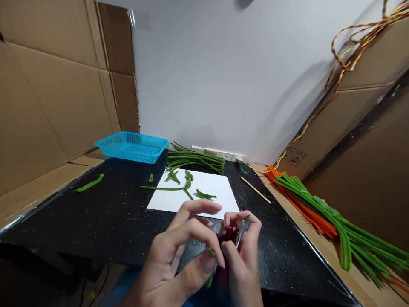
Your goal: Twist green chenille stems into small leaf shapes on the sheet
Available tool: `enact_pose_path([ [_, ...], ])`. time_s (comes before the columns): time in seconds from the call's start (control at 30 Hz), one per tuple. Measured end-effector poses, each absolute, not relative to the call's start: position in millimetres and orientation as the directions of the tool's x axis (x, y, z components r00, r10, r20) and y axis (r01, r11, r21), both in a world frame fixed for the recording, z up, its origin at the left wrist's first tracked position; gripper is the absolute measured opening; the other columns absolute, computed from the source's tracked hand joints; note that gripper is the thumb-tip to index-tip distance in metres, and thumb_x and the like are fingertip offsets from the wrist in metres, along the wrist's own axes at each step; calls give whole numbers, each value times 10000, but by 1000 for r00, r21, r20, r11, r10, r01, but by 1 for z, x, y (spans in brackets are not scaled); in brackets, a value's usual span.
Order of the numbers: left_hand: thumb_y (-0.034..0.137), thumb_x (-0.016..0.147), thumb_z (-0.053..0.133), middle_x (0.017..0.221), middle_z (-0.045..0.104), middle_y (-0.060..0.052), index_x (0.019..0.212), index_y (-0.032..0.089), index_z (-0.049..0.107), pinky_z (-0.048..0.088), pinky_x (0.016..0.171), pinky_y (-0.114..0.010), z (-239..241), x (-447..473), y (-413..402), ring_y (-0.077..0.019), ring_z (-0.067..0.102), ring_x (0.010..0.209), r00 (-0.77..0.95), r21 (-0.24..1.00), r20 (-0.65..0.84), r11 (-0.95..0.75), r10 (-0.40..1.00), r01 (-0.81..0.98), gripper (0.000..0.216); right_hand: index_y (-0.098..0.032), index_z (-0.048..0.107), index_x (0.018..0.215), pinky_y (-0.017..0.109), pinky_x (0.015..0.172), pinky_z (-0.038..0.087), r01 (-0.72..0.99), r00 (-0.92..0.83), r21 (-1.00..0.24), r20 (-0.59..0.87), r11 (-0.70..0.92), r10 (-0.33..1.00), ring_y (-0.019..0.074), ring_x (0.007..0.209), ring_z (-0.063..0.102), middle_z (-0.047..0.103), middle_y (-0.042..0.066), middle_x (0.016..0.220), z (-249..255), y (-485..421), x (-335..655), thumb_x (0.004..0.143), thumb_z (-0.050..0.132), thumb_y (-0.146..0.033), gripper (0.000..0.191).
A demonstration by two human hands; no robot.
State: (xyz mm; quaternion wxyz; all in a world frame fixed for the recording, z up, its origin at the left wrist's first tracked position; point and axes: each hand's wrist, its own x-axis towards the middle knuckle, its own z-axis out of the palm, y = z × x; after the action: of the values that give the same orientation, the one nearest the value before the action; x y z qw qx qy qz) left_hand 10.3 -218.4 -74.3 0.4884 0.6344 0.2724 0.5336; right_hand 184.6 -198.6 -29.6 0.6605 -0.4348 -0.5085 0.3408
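My left hand [179,251] is curled, thumb and fingers pinching a short green pipe cleaner piece [211,252] near the table's front edge. My right hand [241,251] is closed around small metal pliers with red handles [240,232], whose jaws sit beside the green piece. Both hands meet just in front of a white sheet of paper [211,187], on which lie several bent green pipe cleaner pieces [187,184].
A blue perforated basket [132,146] stands at the back left. A bundle of green pipe cleaners [194,160] lies behind the paper. A wooden stick [255,190] lies right. Green and orange pipe cleaners [322,211] lie far right. Cardboard walls surround the black table [96,213].
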Motion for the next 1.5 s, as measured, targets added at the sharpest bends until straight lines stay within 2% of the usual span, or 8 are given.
enact_pose_path([
  [0.17,383,958,720,1549,558,-104,954,225,809,360,1239,-499,28,33,-187,-341,506,1451,501,945,325,-300,802,-133,182,-301,362,1258,295,782,490,52,232,-894,445,446,865,177,885,539,490,8,1011,-32,-199,180,841,655,-254,512],
  [0.53,325,945,751,1193,742,-113,910,197,822,481,1088,-357,9,47,-178,-262,674,1186,443,933,354,-281,824,-223,150,-291,182,1577,324,790,554,-4,113,-913,404,407,908,175,806,590,510,-12,929,-32,-189,181,835,751,-353,938],
  [0.67,322,937,763,1148,755,-126,931,179,855,537,972,-315,7,52,-173,-244,714,1060,347,929,343,-261,873,-261,170,-309,155,1602,358,902,587,-12,20,-939,343,344,939,211,961,687,628,39,1072,-24,-193,188,833,783,-253,994],
  [0.83,336,912,791,1191,759,-136,943,173,855,588,946,-304,2,52,-173,-256,737,1073,124,903,323,-266,938,-338,178,-306,337,1577,431,1163,485,113,-99,-922,360,370,928,260,1335,619,606,101,1441,-18,-198,185,840,683,-129,833],
  [0.97,336,890,814,1271,748,-151,934,173,851,597,986,-321,6,50,-180,-285,737,1140,64,900,320,-282,945,-331,173,-285,462,1537,388,1164,498,125,-71,-897,419,424,905,257,1416,568,569,81,1537,-19,-200,176,877,631,-162,692],
  [1.13,351,919,780,1335,728,-152,919,164,819,613,990,-348,17,45,-192,-290,755,1125,-7,889,315,-298,949,-347,191,-234,608,1420,379,1036,583,253,96,-848,501,465,860,278,1218,698,690,114,1368,-21,-201,180,933,679,-297,497],
  [1.3,361,958,734,716,734,-27,1005,171,788,607,574,-230,26,37,-201,-141,699,536,-110,872,332,-349,937,-344,203,-245,682,1355,329,874,615,379,219,-774,607,507,764,250,1045,726,722,106,1255,-10,-211,195,924,728,-274,435],
  [1.5,413,942,741,637,646,-5,982,147,781,379,333,-171,27,34,-206,-69,496,365,-129,895,306,-332,943,-298,272,-281,752,1292,299,685,592,531,147,-623,735,574,662,214,820,702,718,85,1050,4,-229,197,867,765,-152,445],
])
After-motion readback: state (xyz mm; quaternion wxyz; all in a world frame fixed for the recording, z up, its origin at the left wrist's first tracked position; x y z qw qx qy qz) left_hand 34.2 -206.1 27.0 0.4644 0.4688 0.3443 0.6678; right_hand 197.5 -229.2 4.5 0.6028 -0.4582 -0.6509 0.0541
